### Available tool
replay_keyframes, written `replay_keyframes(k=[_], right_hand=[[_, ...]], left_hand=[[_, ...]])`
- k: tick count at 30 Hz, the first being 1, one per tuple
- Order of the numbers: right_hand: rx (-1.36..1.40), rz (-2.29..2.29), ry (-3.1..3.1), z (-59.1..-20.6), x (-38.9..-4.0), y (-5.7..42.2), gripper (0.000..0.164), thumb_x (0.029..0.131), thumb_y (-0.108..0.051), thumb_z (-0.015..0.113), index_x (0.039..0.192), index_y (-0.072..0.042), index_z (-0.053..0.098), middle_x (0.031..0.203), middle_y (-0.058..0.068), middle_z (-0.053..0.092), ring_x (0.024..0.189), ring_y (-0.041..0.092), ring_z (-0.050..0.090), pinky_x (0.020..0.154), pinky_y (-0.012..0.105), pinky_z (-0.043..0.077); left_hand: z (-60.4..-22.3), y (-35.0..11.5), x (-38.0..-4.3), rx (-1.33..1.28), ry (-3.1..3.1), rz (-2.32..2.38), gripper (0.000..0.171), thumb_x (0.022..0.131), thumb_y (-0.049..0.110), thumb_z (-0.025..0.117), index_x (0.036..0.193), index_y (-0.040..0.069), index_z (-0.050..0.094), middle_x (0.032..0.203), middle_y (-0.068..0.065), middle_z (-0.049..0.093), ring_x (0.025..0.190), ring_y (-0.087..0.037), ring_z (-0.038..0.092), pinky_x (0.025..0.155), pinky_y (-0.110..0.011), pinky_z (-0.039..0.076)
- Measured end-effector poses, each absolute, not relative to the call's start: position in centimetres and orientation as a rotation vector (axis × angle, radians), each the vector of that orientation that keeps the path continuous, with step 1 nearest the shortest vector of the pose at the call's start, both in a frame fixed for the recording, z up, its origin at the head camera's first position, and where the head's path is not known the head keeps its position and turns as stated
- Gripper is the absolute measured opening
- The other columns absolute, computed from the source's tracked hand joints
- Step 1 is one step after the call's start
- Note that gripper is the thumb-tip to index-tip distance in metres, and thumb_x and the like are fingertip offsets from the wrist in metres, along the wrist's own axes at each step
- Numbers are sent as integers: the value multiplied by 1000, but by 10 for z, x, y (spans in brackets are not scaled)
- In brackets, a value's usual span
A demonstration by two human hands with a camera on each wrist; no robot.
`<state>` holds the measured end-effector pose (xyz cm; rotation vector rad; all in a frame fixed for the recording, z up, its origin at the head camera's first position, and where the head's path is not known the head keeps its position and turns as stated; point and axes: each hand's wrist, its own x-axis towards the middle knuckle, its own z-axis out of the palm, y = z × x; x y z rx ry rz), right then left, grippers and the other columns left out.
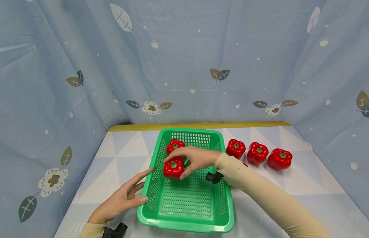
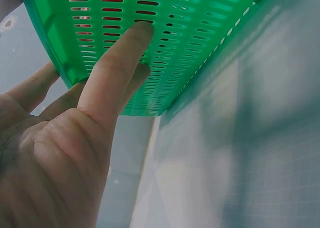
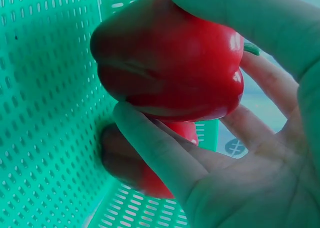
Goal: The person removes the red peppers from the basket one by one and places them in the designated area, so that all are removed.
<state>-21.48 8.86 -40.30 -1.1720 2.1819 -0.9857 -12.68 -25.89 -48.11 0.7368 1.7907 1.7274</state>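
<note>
A green plastic basket with slotted walls stands on the table. Inside it, my right hand holds a red bell pepper between thumb and fingers, green stem showing. In the right wrist view the gripped bell pepper hangs close over the basket floor. A second red bell pepper sits just beyond, near the far left corner. My left hand is at the basket's left side, fingers fairly straight. In the left wrist view, its thumb lies against the slotted outer wall.
Right of the basket, a row of red bell peppers stands on the table, one mostly hidden behind my right sleeve. A blue patterned curtain encloses the back and sides. A yellow strip marks the table's far edge.
</note>
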Motion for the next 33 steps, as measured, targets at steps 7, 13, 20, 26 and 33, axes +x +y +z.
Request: replay_keyframes(k=[7, 13, 20, 26, 33], right_hand=[[-1186, -1006, 2179, -397, -212, 98, 71, 92, -15, 92, 156, -22, 62, 159, -6, 55, 140, 15, 53, 101, 46, 61], [-1179, -1007, 2195, -387, -208, 107, 71, 91, -13, 93, 155, -21, 64, 158, -7, 56, 140, 17, 54, 100, 49, 62], [-1143, -1017, 2195, -379, -204, 116, 71, 90, -13, 93, 154, -25, 64, 159, -8, 54, 141, 18, 51, 98, 47, 63], [-1148, -1033, 2185, -373, -201, 124, 71, 90, -13, 93, 154, -24, 64, 159, -8, 55, 141, 18, 53, 98, 41, 63], [-1153, -1051, 2194, -361, -197, 135, 72, 89, -9, 93, 154, -21, 64, 157, -7, 57, 139, 17, 55, 99, 39, 61]], left_hand=[[-482, -259, -128, 754, 1790, 1731, 82, 111, -1, 58, 177, 27, 19, 183, -13, 2, 159, -64, 3, 117, -30, 47], [-482, -259, -128, 749, 1781, 1738, 82, 111, -1, 59, 178, 26, 19, 183, -13, 0, 159, -64, 2, 117, -31, 48], [-481, -259, -127, 720, 1792, 1732, 82, 111, 0, 59, 177, 28, 20, 183, -13, 1, 159, -63, 2, 117, -30, 47], [-481, -258, -126, 719, 1793, 1733, 82, 111, 0, 60, 177, 27, 19, 183, -13, 1, 159, -63, 2, 117, -30, 47], [-480, -257, -125, 714, 1788, 1734, 82, 111, 0, 59, 178, 27, 19, 183, -14, -1, 159, -63, 1, 117, -32, 48]])
